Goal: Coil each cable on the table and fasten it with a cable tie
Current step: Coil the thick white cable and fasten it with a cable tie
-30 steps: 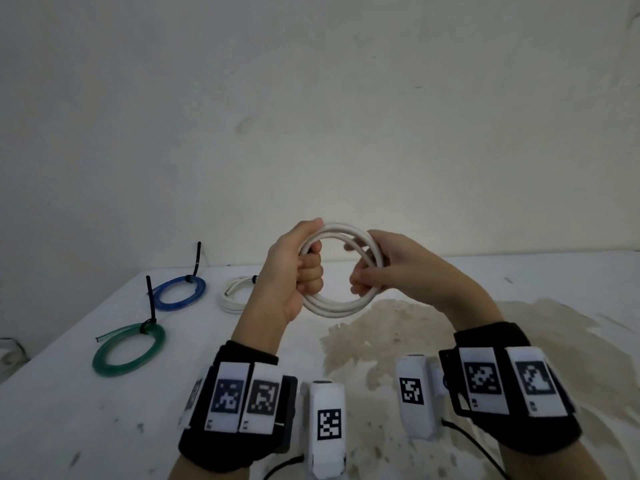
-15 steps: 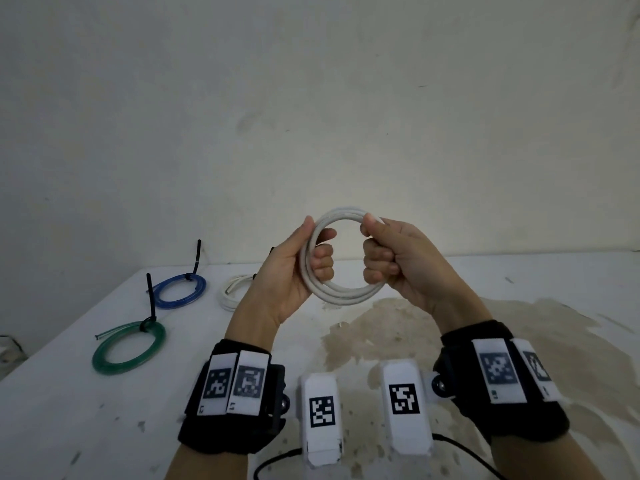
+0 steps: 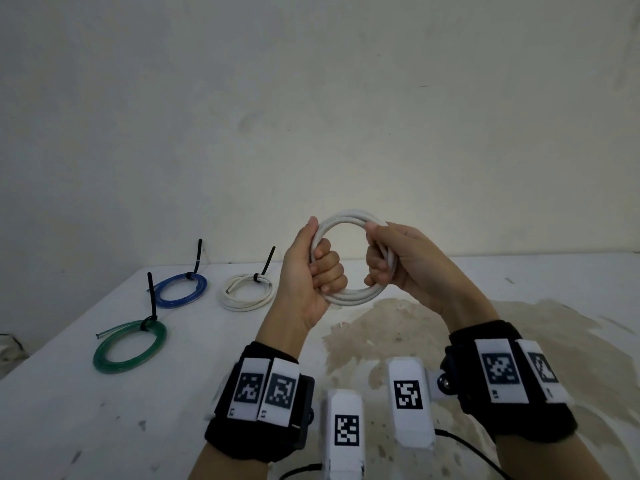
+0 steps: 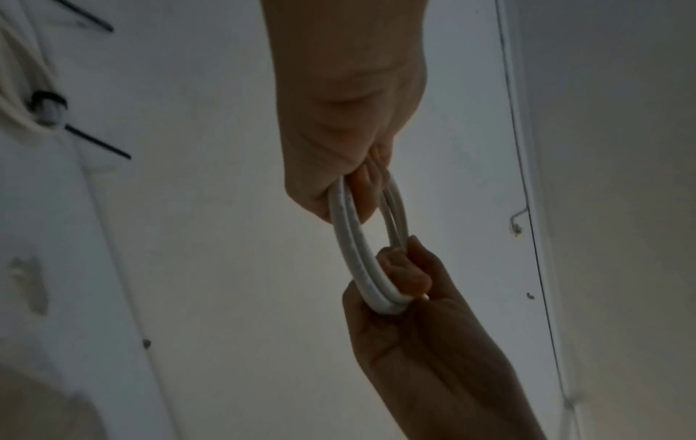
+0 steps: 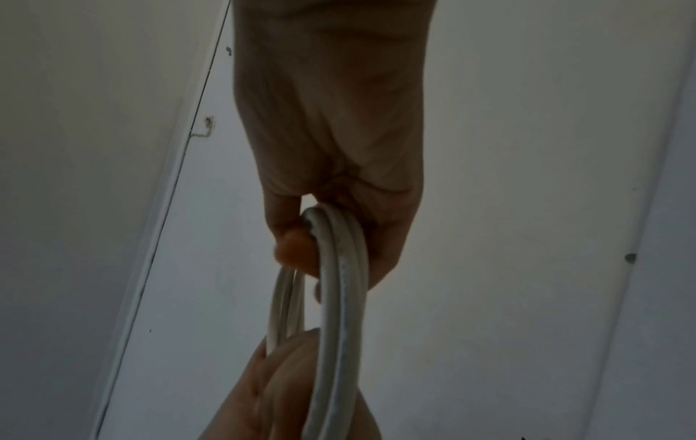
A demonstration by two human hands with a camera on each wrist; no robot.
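Head view shows both my forearms raised above the worktop (image 3: 86,410), palms turned toward each other. My left hand (image 3: 308,268) is wrapped around the left side of the white cable coil (image 3: 349,216), thumb lying straight up along the outside and the four fingers curled through the middle. My right hand (image 3: 398,261) grips the right side of the same coil in a fist, fingers curled around the strands from inside. The coil stands upright in the air between my two hands, above the worktop and not touching it.

From the left wrist view the coil (image 4: 357,262) looks like a narrow oval, with smooth round strands lying side by side; I count two in front, and how many turns there are in all I cannot tell. The right wrist view shows about three strands (image 5: 339,297) coming out of my right hand (image 5: 331,134).

On the left part of the worktop lie three finished rings: one green cable (image 3: 130,348), one blue cable (image 3: 181,291) and one white cable (image 3: 247,294). Each is a flat round loop closed with one black cable tie (image 3: 151,299), its tail pointing up. The worktop is white and matt, with a big brownish stain (image 3: 381,334) under my hands.

Each wrist carries a black band (image 3: 259,407) with square printed markers.
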